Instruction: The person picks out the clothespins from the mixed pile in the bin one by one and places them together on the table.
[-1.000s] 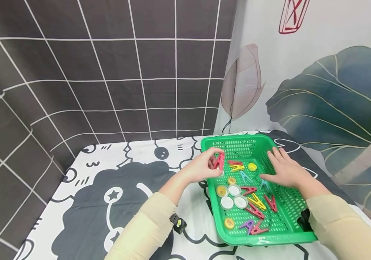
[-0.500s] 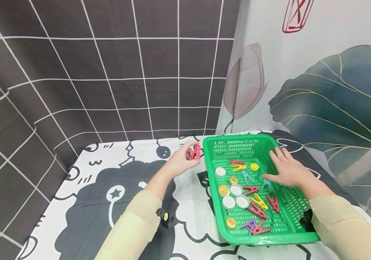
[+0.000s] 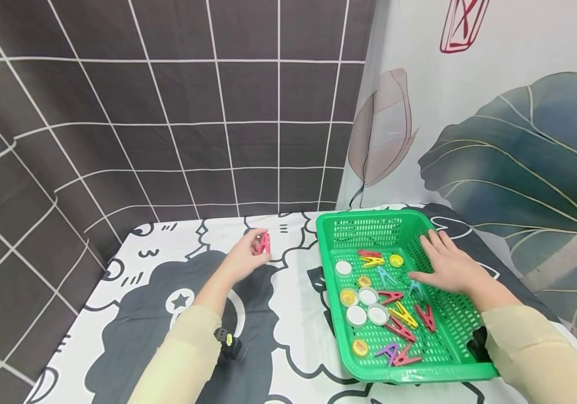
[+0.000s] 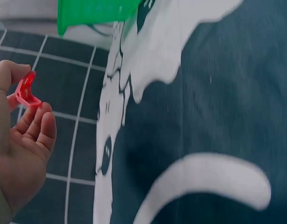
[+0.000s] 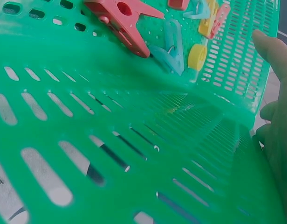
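Observation:
My left hand (image 3: 239,259) pinches a red clothespin (image 3: 265,243) between thumb and fingers, over the patterned cloth left of the green basket (image 3: 420,375). In the left wrist view the clothespin (image 4: 26,93) shows at the fingertips, while the other fingers (image 4: 46,130) are bent loosely. My right hand (image 3: 449,270) rests on the basket's right side, its fingers extended over the rim. Inside the basket lie red clothespins (image 3: 425,317), yellow clothespins (image 3: 402,314), blue ones (image 3: 385,276) and a purple one (image 3: 388,352). Several white caps (image 3: 356,316) and yellow caps (image 3: 360,348) lie among them.
A black, grey and white cartoon-print cloth (image 3: 293,314) covers the table. Behind it hangs a dark curtain (image 3: 248,146) with a white grid. A pale leaf-print curtain (image 3: 511,140) hangs at the right, behind the basket.
My left hand has moved left with the red clothespin, from above the basket's left edge to over the cloth. My right hand has stayed on the basket.

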Tool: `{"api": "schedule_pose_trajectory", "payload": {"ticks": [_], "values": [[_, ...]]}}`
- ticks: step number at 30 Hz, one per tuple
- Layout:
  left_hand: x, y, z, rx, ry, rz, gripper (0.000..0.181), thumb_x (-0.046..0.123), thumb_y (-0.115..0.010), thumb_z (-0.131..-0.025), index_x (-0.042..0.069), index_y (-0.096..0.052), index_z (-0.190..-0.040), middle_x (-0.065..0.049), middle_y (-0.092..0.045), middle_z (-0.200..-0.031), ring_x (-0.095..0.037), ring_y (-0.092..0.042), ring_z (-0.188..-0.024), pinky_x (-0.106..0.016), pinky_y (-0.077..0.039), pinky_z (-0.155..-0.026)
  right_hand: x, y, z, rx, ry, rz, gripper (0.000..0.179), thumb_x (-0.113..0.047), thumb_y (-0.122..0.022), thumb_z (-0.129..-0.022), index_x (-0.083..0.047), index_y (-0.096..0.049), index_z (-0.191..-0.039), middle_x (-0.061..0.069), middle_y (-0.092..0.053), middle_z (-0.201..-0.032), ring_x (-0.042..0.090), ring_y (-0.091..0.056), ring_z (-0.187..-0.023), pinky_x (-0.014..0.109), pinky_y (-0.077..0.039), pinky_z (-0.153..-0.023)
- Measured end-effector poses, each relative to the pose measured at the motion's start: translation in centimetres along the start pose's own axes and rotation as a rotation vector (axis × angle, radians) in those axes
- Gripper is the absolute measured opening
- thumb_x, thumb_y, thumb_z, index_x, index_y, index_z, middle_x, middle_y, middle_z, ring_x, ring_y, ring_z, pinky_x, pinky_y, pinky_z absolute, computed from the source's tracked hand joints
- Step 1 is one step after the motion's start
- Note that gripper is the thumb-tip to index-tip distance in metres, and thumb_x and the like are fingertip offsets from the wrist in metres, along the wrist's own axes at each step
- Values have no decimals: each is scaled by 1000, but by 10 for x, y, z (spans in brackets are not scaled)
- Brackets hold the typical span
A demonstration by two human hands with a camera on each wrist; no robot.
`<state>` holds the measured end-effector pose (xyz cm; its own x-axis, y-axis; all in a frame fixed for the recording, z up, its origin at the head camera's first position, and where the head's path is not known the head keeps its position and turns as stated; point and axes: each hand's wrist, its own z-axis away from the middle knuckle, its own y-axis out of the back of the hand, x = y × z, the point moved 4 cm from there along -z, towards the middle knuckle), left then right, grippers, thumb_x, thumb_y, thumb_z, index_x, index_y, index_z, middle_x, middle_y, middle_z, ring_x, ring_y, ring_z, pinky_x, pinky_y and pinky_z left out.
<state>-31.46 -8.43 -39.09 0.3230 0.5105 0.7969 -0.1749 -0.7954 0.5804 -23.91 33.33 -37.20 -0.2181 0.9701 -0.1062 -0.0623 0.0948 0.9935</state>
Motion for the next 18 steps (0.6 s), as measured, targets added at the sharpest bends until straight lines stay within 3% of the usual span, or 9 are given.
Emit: {"api": "schedule_pose_trajectory", "payload": {"ticks": [12, 18], "values": [[-54, 39, 22, 77, 166, -147, 62, 18, -66, -82, 8, -41, -138, -11, -56, -87, -21, -53, -70, -33, -45, -63, -5, -1, -1, 3, 1, 4, 99, -58, -57, -84, 11, -19, -143, 36, -9, -147, 51, -3, -134, 65, -14, -102], [-71, 53, 29, 97, 207, -208, 63, 17, -63, -83, 2, -39, -139, -14, -57, -87, -23, -55, -71, -37, -46, -65, -3, 1, 2, 5, -7, 3, 98, -58, -57, -84, 10, -19, -143, 36, -9, -147, 51, -3, -134, 66, -14, -102]]}}
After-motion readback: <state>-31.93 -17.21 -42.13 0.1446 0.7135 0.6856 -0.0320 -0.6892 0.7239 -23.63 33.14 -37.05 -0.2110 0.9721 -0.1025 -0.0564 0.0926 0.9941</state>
